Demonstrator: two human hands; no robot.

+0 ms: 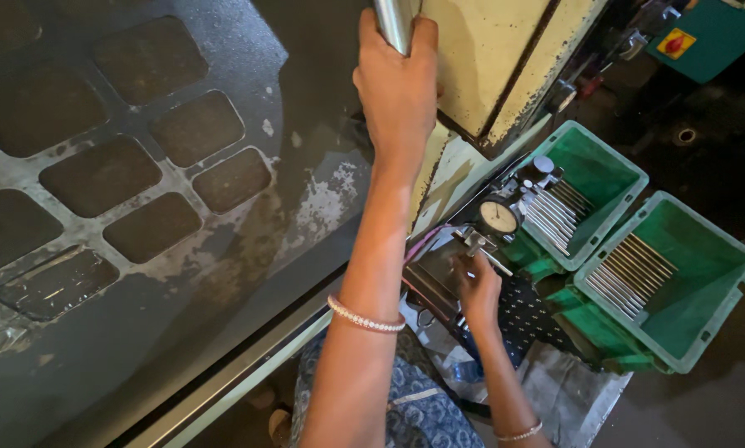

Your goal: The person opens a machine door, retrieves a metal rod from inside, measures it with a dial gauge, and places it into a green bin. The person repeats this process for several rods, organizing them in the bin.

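Note:
My left hand (397, 87) is raised and shut around a shiny metal lever handle (391, 21) next to a cream machine body (480, 58). Lower down, my right hand (478, 289) pinches a thin metal rod (495, 264) against a small fixture under a round dial gauge (498, 217). Both wrists wear a beaded bracelet.
Two green plastic bins (630, 178) (721, 290) to the right each hold several thin metal rods (555, 211) (630, 274). A dark perforated plate (530, 319) lies below the gauge. A worn dark metal floor plate with square recesses (123, 174) fills the left. A teal machine (713, 33) is at the top right.

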